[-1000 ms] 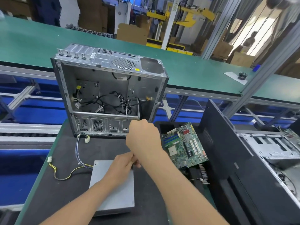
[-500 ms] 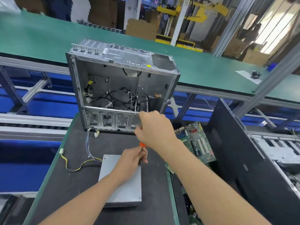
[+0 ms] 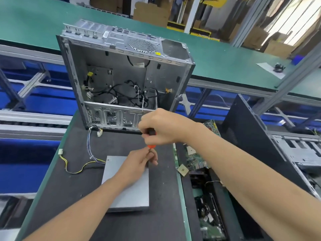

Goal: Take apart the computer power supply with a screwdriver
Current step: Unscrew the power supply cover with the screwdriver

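Head view: yellow sticker (image 3: 157,53) on the open computer case (image 3: 121,75) too blurred to read; the case stands upright behind the power supply (image 3: 128,188), which lies flat on the dark mat (image 3: 69,197), wires (image 3: 74,168) trailing left, a circuit board (image 3: 196,157) to the right. Right hand (image 3: 161,126) clenches the screwdriver (image 3: 152,146) handle over the supply's far right corner; left hand (image 3: 139,162) pinches its lower end.

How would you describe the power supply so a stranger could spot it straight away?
Find the open metal computer case standing at the far end of the black mat. In front of it lies the power supply, partly under the left hand. It is the only plain flat grey box, with yellow and black wires trailing from its far left corner.
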